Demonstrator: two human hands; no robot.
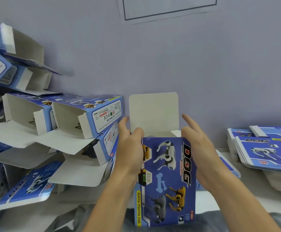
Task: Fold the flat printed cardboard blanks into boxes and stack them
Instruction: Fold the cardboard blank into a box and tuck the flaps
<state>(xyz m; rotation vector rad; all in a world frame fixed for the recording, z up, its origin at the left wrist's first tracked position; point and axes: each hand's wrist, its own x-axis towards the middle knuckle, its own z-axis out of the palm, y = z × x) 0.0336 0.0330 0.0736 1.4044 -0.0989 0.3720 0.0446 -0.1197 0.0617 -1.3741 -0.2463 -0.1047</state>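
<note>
A blue printed box [167, 178] with robot dogs and the word DOG stands upright in front of me, its plain top flap [154, 111] raised against the wall. My left hand [130, 148] grips the box's upper left edge, thumb on the printed front. My right hand [198, 148] holds the upper right side, forefinger pointing up beside the flap. A pile of folded boxes [79, 118] with open flaps lies at the left. A stack of flat blanks [267, 148] sits at the right.
A pale lilac wall [153, 56] rises close behind the work, with a framed white sheet [170, 7] at the top. The white table edge [237, 195] shows at the lower right. Grey cloth over my lap [86, 218] fills the bottom.
</note>
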